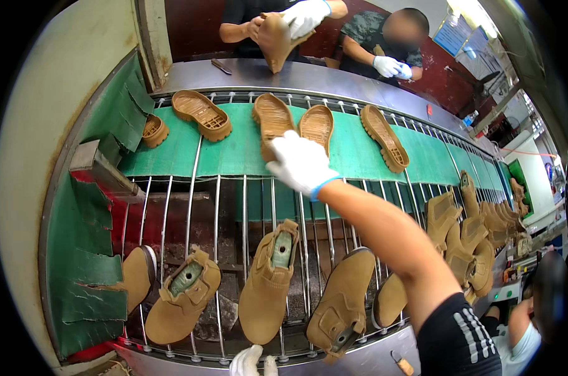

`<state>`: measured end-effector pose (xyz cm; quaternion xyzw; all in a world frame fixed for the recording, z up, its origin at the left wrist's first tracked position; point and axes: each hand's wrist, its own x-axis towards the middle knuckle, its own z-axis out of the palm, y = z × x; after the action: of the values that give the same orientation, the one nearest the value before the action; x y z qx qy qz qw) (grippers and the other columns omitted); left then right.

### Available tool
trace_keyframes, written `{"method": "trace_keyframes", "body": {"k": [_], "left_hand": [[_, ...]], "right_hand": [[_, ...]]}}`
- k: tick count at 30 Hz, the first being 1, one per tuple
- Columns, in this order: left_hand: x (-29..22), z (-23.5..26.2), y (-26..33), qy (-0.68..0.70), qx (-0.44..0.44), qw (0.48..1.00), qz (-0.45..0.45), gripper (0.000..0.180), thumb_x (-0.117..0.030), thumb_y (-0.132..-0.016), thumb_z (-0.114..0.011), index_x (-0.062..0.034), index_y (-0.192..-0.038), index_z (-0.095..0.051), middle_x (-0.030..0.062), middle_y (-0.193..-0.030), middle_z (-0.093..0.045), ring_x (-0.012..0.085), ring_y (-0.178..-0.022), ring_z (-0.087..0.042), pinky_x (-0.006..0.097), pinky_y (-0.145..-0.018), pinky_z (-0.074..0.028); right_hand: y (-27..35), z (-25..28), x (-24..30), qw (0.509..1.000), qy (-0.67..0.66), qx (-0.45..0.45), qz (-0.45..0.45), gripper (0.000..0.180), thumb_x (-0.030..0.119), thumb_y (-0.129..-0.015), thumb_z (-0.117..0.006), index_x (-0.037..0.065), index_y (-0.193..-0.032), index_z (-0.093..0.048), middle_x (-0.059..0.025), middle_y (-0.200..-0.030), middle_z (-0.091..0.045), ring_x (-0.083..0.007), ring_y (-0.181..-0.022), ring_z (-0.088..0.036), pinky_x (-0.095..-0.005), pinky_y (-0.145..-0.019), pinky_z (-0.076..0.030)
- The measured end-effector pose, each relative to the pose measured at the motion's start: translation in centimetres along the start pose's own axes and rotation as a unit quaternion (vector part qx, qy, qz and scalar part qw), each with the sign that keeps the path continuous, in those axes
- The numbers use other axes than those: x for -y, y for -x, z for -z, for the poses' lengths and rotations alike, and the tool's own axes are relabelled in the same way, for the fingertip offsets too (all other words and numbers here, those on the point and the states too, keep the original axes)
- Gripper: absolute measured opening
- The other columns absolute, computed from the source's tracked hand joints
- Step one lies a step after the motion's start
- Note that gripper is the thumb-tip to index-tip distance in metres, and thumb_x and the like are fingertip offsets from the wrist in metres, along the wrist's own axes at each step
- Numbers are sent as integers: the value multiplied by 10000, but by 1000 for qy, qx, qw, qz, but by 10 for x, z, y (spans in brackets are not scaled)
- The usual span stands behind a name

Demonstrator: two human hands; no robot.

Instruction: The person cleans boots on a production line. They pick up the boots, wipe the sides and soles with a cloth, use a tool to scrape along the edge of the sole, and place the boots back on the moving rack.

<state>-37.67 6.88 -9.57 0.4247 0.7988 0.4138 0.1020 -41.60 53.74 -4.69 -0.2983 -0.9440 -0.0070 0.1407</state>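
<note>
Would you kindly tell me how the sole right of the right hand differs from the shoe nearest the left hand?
The sole is a shallow piece, partly gridded inside; the shoe is a raised upper around a green form. The sole lies on the green belt; the shoe rests on metal rods. In the picture, the sole slants down rightward, the shoe down leftward. Both are brownish.

From my end of the feed I can read no text at all; at the upper right of the head view I make out a blue sheet (452, 37) with pale marks on it that may be print, but they come through too small and slanted for me to pick out a single word, letter or number
</note>
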Motion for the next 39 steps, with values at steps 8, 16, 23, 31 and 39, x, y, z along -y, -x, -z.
{"method": "trace_keyframes", "body": {"k": [8, 16, 23, 31, 39], "left_hand": [[3, 14, -7, -3, 6, 1000, -4, 319, -58, -836, -836, -6, -1137, -744, 198, -1082, -763, 414, -1021, -727, 491, -924, -594], [57, 87, -27, -130, -48, 990, 7, 348, -48, -863, -815, 23, -1191, -727, 224, -1158, -741, 445, -1100, -698, 528, -996, -565], [86, 100, -41, -185, -49, 976, 100, 301, -144, -896, -818, -5, -1148, -729, 197, -1125, -735, 456, -1109, -673, 560, -1042, -533], [87, 109, -50, -176, -29, 974, 141, 256, -98, -856, -837, -40, -1078, -722, 168, -1023, -720, 431, -981, -680, 547, -892, -558], [118, 103, -40, -167, -17, 983, 79, 251, -166, -881, -814, -75, -1101, -734, 147, -1013, -727, 409, -923, -685, 544, -850, -570]], "right_hand": [[51, 139, -143, 984, 116, -131, -44, 408, 236, -858, -855, 68, -1189, -686, -155, -1113, -666, -354, -977, -703, -423, -832, -584], [90, 105, -280, 962, 157, -88, -206, 586, 263, -921, -794, 89, -1438, -581, -207, -1388, -605, -416, -1246, -653, -477, -1040, -548], [-113, -8, 7, 988, -26, 43, 144, 616, 189, -872, -801, 76, -1435, -576, -209, -1279, -668, -411, -1161, -675, -489, -996, -559], [-258, -144, 255, 948, -145, 39, 280, 593, 172, -854, -738, 118, -1431, -610, -181, -1380, -632, -406, -1235, -639, -504, -1032, -544], [-323, -324, 333, 893, -356, -6, 274, 448, 335, -1013, -559, 171, -1420, -649, -143, -1475, -609, -377, -1306, -589, -525, -1078, -489]]}}
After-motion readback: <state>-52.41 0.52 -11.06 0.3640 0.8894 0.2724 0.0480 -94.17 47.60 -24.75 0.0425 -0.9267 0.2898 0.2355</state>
